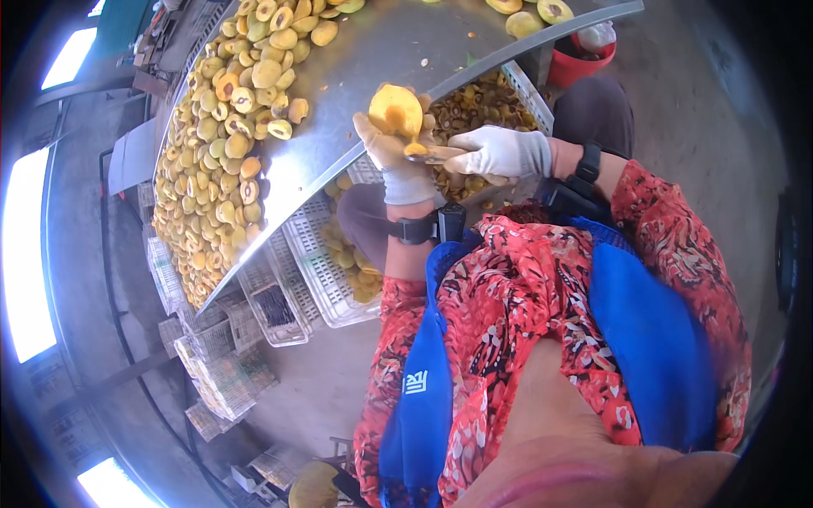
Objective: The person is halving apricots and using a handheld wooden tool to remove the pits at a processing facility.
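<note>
In my gloved left hand (398, 161) rests a yellow peach half (395, 110), its cut side up and the hollow showing. My gloved right hand (500, 152) is closed around a small pitting tool (440, 155), whose tip reaches the lower edge of the fruit. A bit of orange flesh (415, 150) sits at that tip. Both hands are just off the near edge of a metal table (356, 85), above a white crate (527, 95) of brown pits and scraps. Many peach halves (229, 152) lie heaped on the table's left side.
More halves (555, 10) lie at the table's far right. A red bucket (580, 68) with a whitish bag stands right of the table. White plastic crates (318, 262), some with fruit, stand under the table's left edge; stacked crates (212, 364) are farther left.
</note>
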The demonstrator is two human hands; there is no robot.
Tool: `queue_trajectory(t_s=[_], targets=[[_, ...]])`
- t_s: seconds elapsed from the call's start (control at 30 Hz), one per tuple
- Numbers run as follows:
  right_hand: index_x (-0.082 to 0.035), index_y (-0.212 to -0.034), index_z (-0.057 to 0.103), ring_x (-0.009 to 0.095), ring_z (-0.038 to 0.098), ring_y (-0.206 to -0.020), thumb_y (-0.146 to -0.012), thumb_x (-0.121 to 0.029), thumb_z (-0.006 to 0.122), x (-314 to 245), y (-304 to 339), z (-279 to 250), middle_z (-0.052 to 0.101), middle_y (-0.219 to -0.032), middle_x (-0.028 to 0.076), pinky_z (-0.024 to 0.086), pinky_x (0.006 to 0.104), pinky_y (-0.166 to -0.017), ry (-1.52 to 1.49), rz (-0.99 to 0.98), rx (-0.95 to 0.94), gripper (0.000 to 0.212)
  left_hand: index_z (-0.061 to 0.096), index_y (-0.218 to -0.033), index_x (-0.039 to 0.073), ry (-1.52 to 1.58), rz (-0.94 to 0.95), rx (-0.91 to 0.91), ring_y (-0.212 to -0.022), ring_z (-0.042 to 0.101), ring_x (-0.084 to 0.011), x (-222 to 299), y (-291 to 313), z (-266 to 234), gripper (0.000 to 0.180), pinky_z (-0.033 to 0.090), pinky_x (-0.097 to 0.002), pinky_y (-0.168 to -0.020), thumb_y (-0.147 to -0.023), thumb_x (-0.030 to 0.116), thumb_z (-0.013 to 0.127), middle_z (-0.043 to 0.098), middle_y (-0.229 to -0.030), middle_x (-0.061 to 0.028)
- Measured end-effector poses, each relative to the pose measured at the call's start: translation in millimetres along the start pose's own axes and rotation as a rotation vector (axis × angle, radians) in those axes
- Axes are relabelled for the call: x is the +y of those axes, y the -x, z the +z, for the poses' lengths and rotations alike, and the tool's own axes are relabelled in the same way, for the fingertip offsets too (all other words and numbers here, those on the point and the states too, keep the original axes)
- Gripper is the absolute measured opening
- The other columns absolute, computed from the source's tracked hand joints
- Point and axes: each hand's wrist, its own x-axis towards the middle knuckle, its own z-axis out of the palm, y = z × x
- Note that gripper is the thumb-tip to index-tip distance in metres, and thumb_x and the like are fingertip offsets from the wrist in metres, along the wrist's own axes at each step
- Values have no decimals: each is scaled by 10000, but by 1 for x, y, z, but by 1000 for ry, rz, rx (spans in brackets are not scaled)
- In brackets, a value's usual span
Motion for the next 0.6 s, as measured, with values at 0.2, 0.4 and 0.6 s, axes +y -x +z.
queue_trajectory(t_s=[0.2, 0.4, 0.6], targets=[[-29, -1074, 607, 370, 664, -851, -916, -441, 493, 16, 8, -26, 675, -929, 220, 511, 453, -737, 1124, 147, 97, 456, 543, -1218, 150, -188, 250, 359, -883, 636, -278, 38, 20, -67, 663, 501, -408, -596, -897, 692, 335, 642, -1047, -73], [-29, -982, 598, 406, 635, -884, -911, -433, 504, -5, 5, -27, 665, -902, 233, 491, 470, -777, 1137, 206, 153, 421, 538, -1233, 88, -418, 559, 562, -955, 621, -277, 118, 77, -122, 563, 540, -396, -722, -964, 548, 355, 620, -1103, -102], [-28, -1020, 606, 282, 657, -579, -906, -443, 525, -73, 61, -55, 662, -725, 178, 519, 395, -588, 824, 522, -65, 438, 630, -1149, 33, -1975, 167, 946, -1093, 571, -352, 189, 90, -144, 573, 434, -420, -944, -940, 504, 378, 564, -1235, -215]])
